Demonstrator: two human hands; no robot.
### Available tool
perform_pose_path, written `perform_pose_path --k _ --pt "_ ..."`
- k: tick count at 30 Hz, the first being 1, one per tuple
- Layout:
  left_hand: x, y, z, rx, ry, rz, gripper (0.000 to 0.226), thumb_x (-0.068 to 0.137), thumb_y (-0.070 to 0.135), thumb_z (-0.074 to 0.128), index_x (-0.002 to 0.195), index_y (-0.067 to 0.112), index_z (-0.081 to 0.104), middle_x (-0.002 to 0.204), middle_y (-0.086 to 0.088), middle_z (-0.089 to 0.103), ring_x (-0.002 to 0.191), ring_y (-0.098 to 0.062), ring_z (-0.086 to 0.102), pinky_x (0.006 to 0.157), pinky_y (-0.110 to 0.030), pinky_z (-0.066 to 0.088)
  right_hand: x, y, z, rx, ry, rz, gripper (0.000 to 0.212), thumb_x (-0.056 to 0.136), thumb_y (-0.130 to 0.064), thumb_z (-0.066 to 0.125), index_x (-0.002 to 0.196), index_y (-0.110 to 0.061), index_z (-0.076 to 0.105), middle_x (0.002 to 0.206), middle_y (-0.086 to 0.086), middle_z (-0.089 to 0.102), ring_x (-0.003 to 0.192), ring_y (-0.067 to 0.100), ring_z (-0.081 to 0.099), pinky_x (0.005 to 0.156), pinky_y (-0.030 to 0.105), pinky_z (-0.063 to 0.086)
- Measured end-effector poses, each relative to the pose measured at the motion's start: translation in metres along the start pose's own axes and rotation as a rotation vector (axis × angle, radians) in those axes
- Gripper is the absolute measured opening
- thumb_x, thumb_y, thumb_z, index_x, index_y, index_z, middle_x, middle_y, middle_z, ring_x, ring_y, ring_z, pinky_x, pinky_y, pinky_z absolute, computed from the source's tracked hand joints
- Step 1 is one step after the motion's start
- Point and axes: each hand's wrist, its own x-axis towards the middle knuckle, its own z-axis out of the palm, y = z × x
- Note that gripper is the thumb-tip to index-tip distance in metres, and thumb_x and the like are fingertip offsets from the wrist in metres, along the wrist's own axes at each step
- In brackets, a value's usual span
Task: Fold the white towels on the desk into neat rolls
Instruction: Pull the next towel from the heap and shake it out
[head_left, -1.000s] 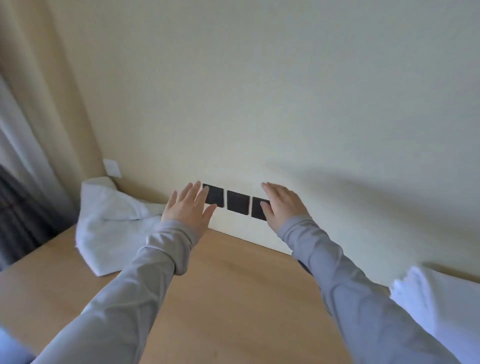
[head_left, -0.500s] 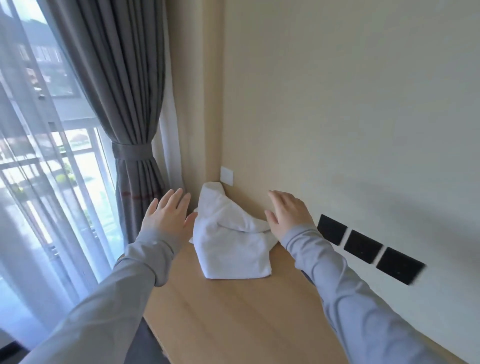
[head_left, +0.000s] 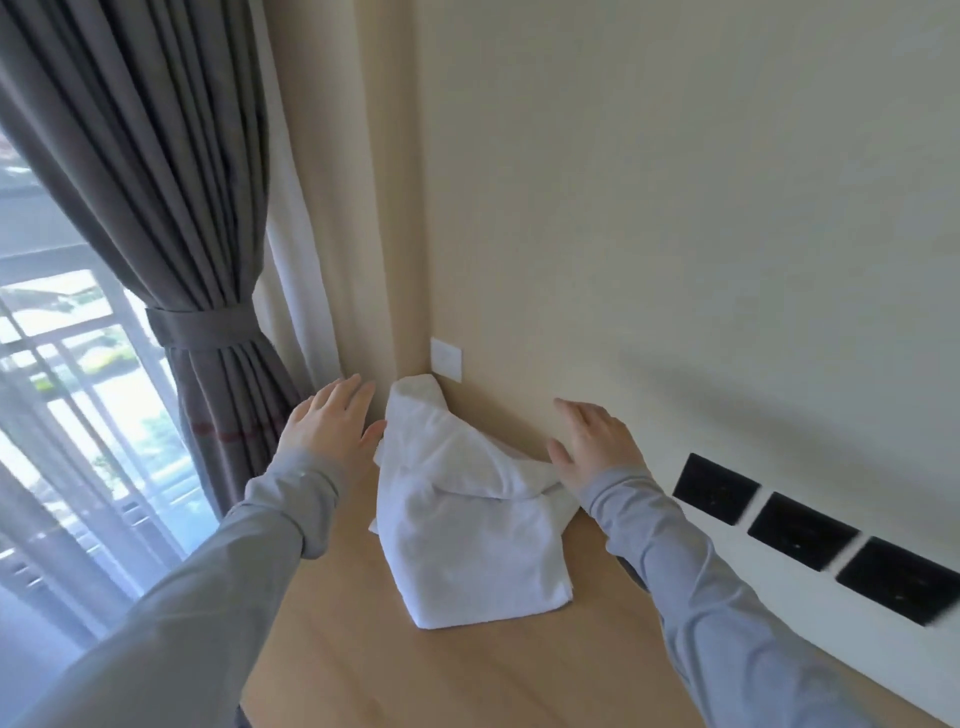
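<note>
A crumpled white towel (head_left: 467, 525) was seen at the centre of the frame, lying on the wooden worktop (head_left: 415, 675) with its far end pushed up into the corner where two walls met. The left hand (head_left: 332, 426) was held just left of the towel's upper part, fingers straight and spread, nothing gripped; whether its thumb touched the cloth could not be told. The right hand (head_left: 597, 447) was held just right of the towel, fingers likewise extended and nothing grasped, its thumb close to the towel's upper fold. Both arms were covered by grey sleeves (head_left: 727, 597). A small white wall plate (head_left: 445, 358) was set just above the towel's far end. Three black panels (head_left: 800, 530) were ranged along the wall at the lower right. A grey curtain (head_left: 171, 208), gathered by a tieback (head_left: 200, 325), was hung before a window (head_left: 62, 364) at the left.
</note>
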Motion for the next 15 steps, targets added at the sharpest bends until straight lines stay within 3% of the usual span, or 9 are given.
perform_pose_path --k 6,15 --pt "0.040 -0.020 0.063 -0.066 -0.117 0.036 0.057 0.097 0.042 0.037 0.148 0.020 0.023 0.154 0.004 0.025 0.142 -0.015 0.021 0.114 -0.033 0.020 -0.004 0.025 0.050 0.000 -0.160 0.132 0.052 0.096 -0.032 0.040 0.143 -0.014 0.029 0.144 0.004 0.039 0.134 0.020 0.033 0.108 0.031 0.028" --pt "0.125 -0.070 0.160 -0.186 -0.314 0.163 0.057 0.096 0.033 0.042 0.148 0.022 0.021 0.152 0.003 0.027 0.137 -0.019 0.028 0.106 -0.037 0.032 0.014 0.018 0.123 0.027 -0.357 0.455 0.047 0.094 -0.030 0.044 0.139 -0.019 0.032 0.138 0.004 0.044 0.126 0.022 0.040 0.103 0.033 0.035"
